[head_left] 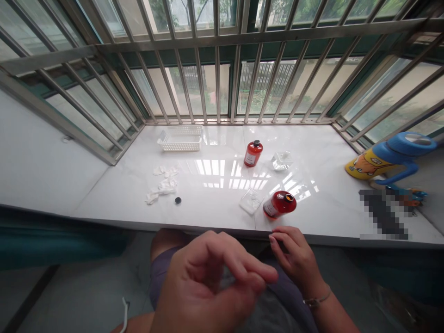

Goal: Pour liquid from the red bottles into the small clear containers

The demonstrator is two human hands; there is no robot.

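My left hand is low in the foreground over my lap, slightly blurred, its fingers curled toward the thumb in a pinch. My right hand is beside it at the front edge of the white sill, fingers bent inward. Something pale and see-through may lie between the two hands, but I cannot make it out. Just beyond my right hand is an uncapped red bottle, next to a small clear glass dish. A loose black cap lies farther left.
A second red bottle with a black cap stands mid-sill, near a clear glass piece. A white basket sits at the back left and crumpled white scraps lie in front of it. A blue-and-yellow jug lies right. Window bars close the back.
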